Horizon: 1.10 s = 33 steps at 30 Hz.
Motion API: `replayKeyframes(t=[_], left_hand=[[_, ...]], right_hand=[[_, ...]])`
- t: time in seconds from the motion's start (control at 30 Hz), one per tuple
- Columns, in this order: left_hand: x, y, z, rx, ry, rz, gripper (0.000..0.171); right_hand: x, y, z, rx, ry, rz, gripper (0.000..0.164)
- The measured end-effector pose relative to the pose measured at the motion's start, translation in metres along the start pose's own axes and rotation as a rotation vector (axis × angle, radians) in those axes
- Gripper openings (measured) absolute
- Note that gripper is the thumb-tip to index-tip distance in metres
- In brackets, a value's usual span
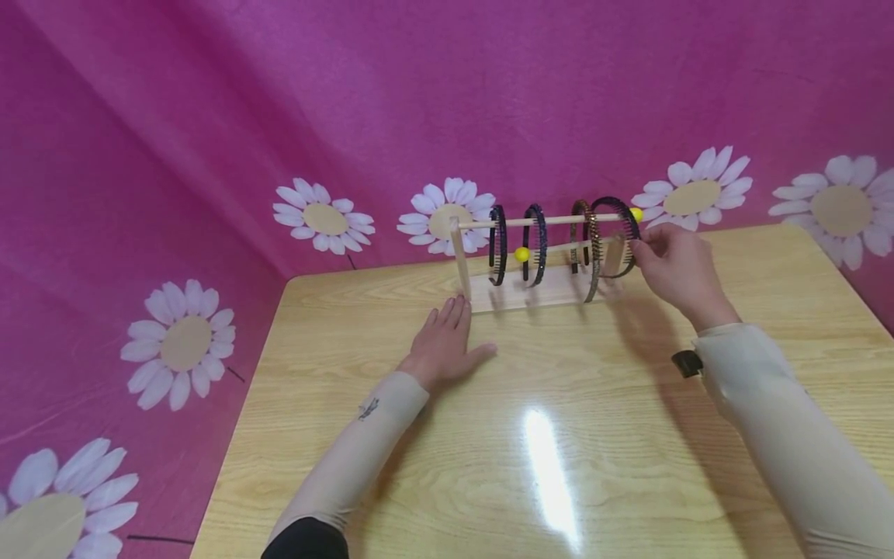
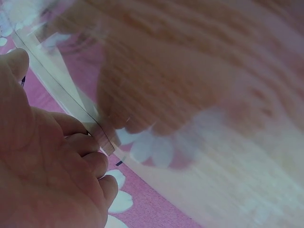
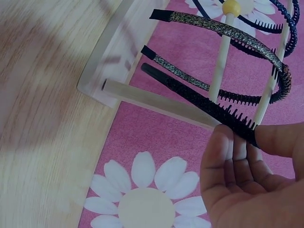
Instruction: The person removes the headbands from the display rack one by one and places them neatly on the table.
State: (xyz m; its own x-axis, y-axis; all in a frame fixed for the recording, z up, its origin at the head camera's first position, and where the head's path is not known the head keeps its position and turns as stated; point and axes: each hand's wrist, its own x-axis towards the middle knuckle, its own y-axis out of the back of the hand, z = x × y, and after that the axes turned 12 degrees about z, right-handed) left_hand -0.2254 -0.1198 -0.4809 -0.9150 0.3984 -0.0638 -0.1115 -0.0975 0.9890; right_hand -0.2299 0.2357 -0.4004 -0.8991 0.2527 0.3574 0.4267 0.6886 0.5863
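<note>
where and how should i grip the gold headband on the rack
I'd pinch the lower front end of the gold headband, coming from the front left: that end hangs below the upper rod with its tip uncovered, while the inner side is toothed near the top. The black headband in the right hand sits close on the right.

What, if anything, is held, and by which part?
The right hand pinches the rightmost headband partway along its toothed band; the left hand holds nothing.
</note>
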Motion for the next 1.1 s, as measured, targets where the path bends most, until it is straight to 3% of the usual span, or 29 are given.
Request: replayKeyframes(t=[0.47,0.67,1.1], left_hand=[[-0.001,-0.001,-0.003,0.01,-0.016,-0.018,0.095],[-0.001,0.001,-0.003,0.013,-0.022,-0.016,0.096],[-0.001,0.001,-0.003,0.023,-0.025,-0.02,0.097]], right_hand=[[0.009,0.005,-0.01,0.027,0.016,-0.019,0.029],[0.013,0.01,-0.017,0.04,-0.021,-0.029,0.034],[0.022,0.021,-0.026,0.05,-0.022,0.024,0.033]])
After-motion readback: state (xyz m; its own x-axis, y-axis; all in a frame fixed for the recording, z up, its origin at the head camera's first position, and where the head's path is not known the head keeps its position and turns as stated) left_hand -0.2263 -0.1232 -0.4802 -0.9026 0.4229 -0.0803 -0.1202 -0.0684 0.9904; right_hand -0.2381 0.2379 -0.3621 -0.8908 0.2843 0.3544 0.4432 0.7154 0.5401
